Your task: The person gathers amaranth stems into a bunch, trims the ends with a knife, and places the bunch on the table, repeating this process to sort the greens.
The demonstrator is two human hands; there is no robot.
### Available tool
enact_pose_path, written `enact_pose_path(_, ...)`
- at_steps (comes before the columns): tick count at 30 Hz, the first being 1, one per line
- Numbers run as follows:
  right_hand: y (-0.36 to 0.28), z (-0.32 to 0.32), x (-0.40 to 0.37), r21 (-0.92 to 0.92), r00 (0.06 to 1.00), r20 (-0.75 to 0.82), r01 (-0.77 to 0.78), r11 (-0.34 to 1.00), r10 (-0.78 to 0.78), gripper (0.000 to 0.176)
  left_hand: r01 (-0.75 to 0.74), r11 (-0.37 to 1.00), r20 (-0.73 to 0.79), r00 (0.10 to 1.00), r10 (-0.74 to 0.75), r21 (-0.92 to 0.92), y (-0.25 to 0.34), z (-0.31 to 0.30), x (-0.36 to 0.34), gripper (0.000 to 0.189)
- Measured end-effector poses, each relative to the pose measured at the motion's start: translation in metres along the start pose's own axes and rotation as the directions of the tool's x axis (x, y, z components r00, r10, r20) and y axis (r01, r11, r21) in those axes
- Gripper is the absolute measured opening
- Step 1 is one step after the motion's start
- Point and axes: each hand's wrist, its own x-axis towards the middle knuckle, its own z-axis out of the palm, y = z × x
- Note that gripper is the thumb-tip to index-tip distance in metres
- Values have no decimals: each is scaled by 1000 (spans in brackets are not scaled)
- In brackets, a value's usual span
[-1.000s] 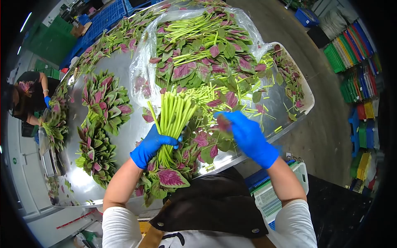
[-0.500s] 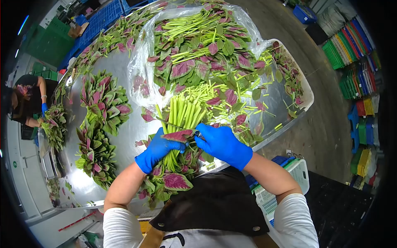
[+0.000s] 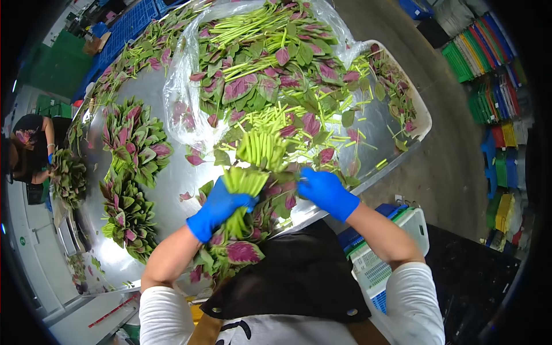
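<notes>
In blue gloves, my left hand is closed around a bunch of red-and-green amaranth. Its pale stem ends point away from me and its leaves hang over the table edge toward my apron. Just beyond those ends lies a thick cluster of cut stem pieces, separate from the bunch. My right hand is closed to the right of the bunch, on a knife whose blade is smeared by motion and hard to make out.
The metal table carries two leafy bunches on the left. Ahead, a plastic sheet lies under piled amaranth. Scraps litter the right side. At far left a co-worker handles another bunch. A white basket stands beside my right arm.
The stems, whole before, are now severed, and the cut ends sit apart beyond the bunch. My right hand has moved right, away from the left. The camera view has shifted slightly.
</notes>
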Motion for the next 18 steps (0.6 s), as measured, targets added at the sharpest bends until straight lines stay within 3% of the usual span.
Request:
enact_pose_path(1, 29, 3, -13, -34, 991, -35, -129, 991, 127, 31, -53, 998, -70, 996, 52, -17, 11, 1, -10, 45)
enact_pose_path(2, 46, -3, -22, -102, 961, 60, -265, 959, 271, 31, -80, 996, -95, 993, 76, -33, 9, -8, -11, 48)
enact_pose_path(6, 29, -29, -17, -146, 960, 33, -271, 951, 279, 29, -86, 996, -43, 995, 87, 36, 19, -20, -15, 52)
enact_pose_path(10, 6, -51, 3, -105, 985, -121, -135, 985, 122, 23, -264, 964, -163, 952, 258, -17, 36, 0, -28, 46)
enact_pose_path(11, -20, -65, 7, -85, 982, -189, -1, 996, -15, 22, -266, 952, -85, 956, 281, 152, 35, -8, -26, 42)
enact_pose_path(13, -71, -85, 11, -24, 964, -207, 168, 985, -170, 20, -166, 876, -82, 971, 226, 453, 51, -5, -23, 41)
enact_pose_path(14, -88, -88, 13, -1, 945, -220, 249, 968, -243, 19, -116, 802, -83, 976, 202, 586, 56, -2, -22, 41)
enact_pose_path(15, -100, -83, 16, -44, 935, -212, 282, 959, -284, 19, -197, 661, -45, 943, 331, 724, 43, -9, -8, 35)
enact_pose_path(17, -116, -77, 21, -128, 912, -188, 346, 929, -365, 19, -326, 283, 158, 860, 486, 902, 46, -4, 4, 34)
enact_pose_path(18, -113, -74, 23, -118, 933, -179, 294, 948, -311, 19, -360, 71, 273, 808, 522, 930, 46, -2, 7, 34)
